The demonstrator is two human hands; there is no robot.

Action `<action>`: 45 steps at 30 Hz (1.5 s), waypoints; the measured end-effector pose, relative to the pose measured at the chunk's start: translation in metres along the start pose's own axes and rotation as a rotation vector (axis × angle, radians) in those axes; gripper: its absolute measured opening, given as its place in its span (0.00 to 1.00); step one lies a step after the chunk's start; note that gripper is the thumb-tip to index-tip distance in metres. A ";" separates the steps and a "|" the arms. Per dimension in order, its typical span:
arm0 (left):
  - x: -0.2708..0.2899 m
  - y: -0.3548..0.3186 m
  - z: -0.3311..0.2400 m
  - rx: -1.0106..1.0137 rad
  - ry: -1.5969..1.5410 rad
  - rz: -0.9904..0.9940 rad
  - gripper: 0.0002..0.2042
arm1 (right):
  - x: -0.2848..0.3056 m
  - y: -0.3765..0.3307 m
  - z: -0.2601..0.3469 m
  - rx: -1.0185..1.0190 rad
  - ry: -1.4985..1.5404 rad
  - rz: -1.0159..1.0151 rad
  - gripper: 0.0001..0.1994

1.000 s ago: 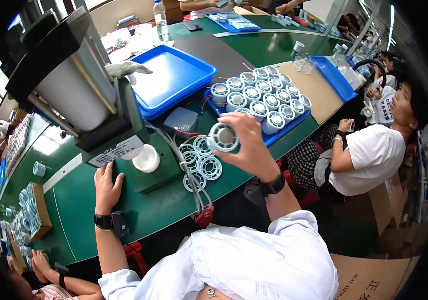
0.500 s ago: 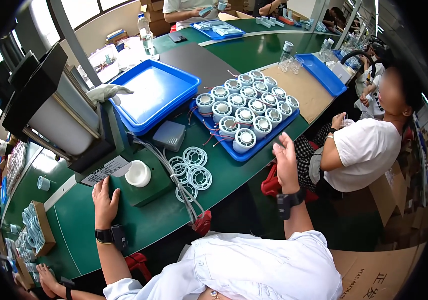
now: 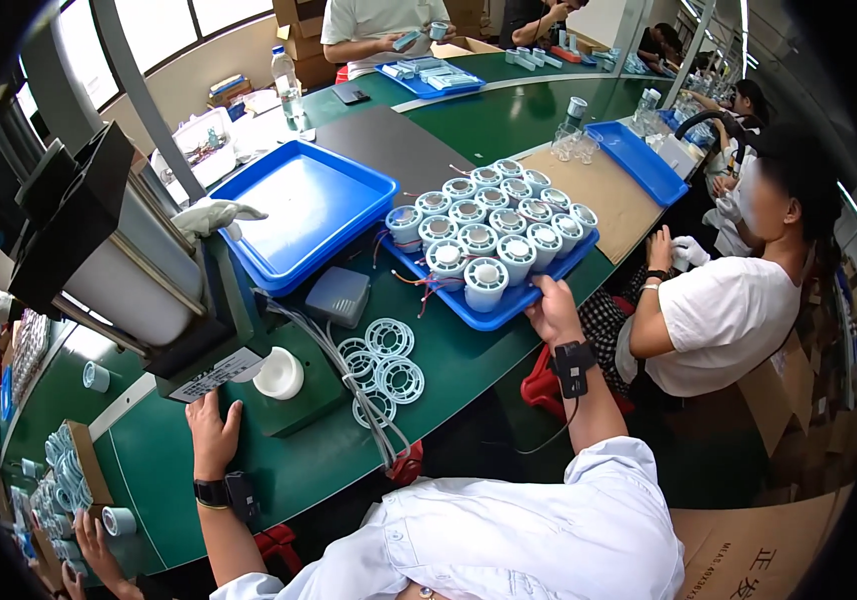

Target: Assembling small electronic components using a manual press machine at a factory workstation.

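Observation:
My right hand (image 3: pixel 557 315) has its fingers closed on the near right rim of a blue tray (image 3: pixel 479 318). Standing in rows on that tray are several pale blue-white cylindrical motor housings (image 3: pixel 486 283) with thin red and dark wires. My left hand (image 3: pixel 214 438) lies with fingers stretched out against the front base of a bench press (image 3: pixel 219 370), holding nothing. A white round cup-like fixture (image 3: pixel 279 373) sits on the green base beside it. Between my hands, several flat pale slotted rings (image 3: pixel 400 381) lie on the green table.
Empty blue trays (image 3: pixel 299 200) are stacked behind a grey box (image 3: pixel 339 296). Bundled grey cables (image 3: pixel 354 385) run to the table's front edge. Cardboard (image 3: pixel 599 200) lies at far right. A co-worker (image 3: pixel 719 310) sits at right; another's hand (image 3: pixel 99 550) shows at lower left.
My right hand has moved from open air onto the tray's rim and closed on it. My left hand stays by the press. At lower left, a co-worker's hand has shifted and a round part now shows.

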State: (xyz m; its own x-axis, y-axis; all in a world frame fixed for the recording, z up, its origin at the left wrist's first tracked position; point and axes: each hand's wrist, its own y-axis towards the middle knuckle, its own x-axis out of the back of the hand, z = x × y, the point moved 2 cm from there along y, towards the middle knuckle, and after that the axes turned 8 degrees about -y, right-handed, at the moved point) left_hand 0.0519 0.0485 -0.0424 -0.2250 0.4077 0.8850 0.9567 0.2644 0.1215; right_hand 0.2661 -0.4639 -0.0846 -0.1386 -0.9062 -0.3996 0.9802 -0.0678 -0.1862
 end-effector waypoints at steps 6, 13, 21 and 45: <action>-0.001 0.000 0.007 0.042 0.037 0.003 0.27 | -0.020 -0.026 0.037 0.085 -0.066 -0.068 0.05; 0.003 -0.001 0.002 0.062 0.017 0.016 0.26 | 0.004 -0.014 0.039 0.112 -0.003 -0.097 0.05; 0.005 -0.001 -0.003 0.121 0.030 0.045 0.25 | 0.043 -0.009 0.036 0.176 -0.061 -0.214 0.05; -0.015 0.007 0.024 -0.049 0.144 -0.057 0.24 | 0.234 0.174 0.194 0.656 -0.677 -0.691 0.16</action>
State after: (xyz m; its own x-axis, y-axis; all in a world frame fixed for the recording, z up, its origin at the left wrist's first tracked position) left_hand 0.0579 0.0658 -0.0656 -0.2537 0.2628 0.9309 0.9518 0.2395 0.1918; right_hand 0.4319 -0.7690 -0.0364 -0.7611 -0.6164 0.2021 0.6384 -0.6566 0.4016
